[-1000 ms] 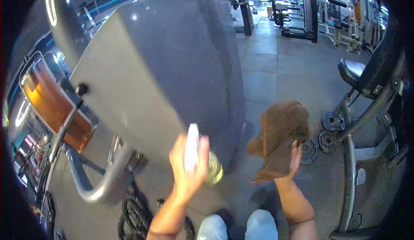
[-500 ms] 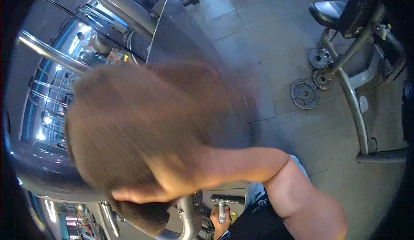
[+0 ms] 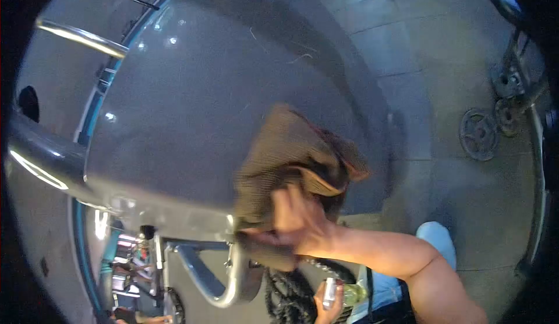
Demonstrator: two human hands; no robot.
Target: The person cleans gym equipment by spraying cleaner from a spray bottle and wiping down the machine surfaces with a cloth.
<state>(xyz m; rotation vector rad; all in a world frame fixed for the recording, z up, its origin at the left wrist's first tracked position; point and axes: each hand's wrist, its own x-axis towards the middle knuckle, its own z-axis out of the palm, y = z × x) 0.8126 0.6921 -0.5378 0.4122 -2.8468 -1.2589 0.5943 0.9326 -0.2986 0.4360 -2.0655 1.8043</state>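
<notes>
My right hand is closed on a bunched brown cloth, which lies against a large dark, smooth panel of a gym machine. Part of the cloth's edge is folded over and slightly blurred. Thin pale marks show on the panel above it. Low in the view, my left hand grips a spray bottle with a pale top and a clear body holding yellowish liquid. That hand is partly cut off by the bottom edge.
A bent metal frame tube stands below the panel, beside a coiled black rope. Weight plates rest near another machine at the right. A thick dark tube runs along the left.
The cloth and my right hand have moved away from the camera, onto the panel. My view has shifted so the panel fills more of it. My left hand still holds the bottle.
</notes>
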